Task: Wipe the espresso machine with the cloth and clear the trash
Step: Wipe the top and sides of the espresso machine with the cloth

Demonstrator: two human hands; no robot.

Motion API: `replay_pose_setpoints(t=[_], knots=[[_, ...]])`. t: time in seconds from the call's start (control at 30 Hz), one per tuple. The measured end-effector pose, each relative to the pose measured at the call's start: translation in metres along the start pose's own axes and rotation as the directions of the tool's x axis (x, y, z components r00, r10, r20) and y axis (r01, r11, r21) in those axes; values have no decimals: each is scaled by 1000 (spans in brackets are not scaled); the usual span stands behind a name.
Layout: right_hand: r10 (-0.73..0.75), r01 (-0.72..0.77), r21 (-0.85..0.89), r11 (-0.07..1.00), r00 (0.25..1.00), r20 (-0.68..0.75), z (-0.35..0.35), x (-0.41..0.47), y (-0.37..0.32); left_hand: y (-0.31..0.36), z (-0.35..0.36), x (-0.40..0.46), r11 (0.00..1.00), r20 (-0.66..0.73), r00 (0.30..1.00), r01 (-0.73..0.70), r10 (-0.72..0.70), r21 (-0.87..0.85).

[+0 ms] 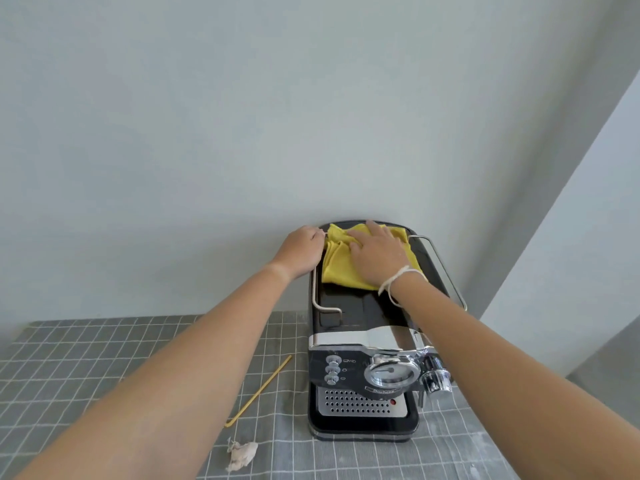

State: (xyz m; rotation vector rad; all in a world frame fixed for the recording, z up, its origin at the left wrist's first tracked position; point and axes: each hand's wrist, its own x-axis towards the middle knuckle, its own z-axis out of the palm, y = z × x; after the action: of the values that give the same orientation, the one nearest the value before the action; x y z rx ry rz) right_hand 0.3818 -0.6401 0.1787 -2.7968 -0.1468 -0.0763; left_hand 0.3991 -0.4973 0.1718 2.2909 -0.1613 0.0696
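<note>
Head view looks down on a black and chrome espresso machine standing on the grey checked bench, its long axis running from the front drip tray near the person back to the wall, controls facing the person. Right grip lies flat and spread open, palm pressing the yellow cloth onto the far end of the machine's top; fingers point toward the wall. Left grip, just left of the cloth, is curled at the machine's upper left edge by the rail; whether it pinches the cloth's edge cannot be told. Nearer than both grips and left of the machine, a thin yellow stick lies diagonally on the bench, with a crumpled paper scrap below its near end.
</note>
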Motion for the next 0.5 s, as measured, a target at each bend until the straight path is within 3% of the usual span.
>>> replay_pose_setpoints(t=[0.13,0.3,0.5], knots=[[-44,47,87,995,998,-36,-1,24,2,-3,-1,3,999,-11,1000,-12,12,39],[-67,126,293,948,977,-203,-6,0,14,-7,1,4,1000,-25,999,-23,23,20],[66,-27,285,958,990,-128,-14,27,14,-12,3,6,999,-45,998,-37,38,5]])
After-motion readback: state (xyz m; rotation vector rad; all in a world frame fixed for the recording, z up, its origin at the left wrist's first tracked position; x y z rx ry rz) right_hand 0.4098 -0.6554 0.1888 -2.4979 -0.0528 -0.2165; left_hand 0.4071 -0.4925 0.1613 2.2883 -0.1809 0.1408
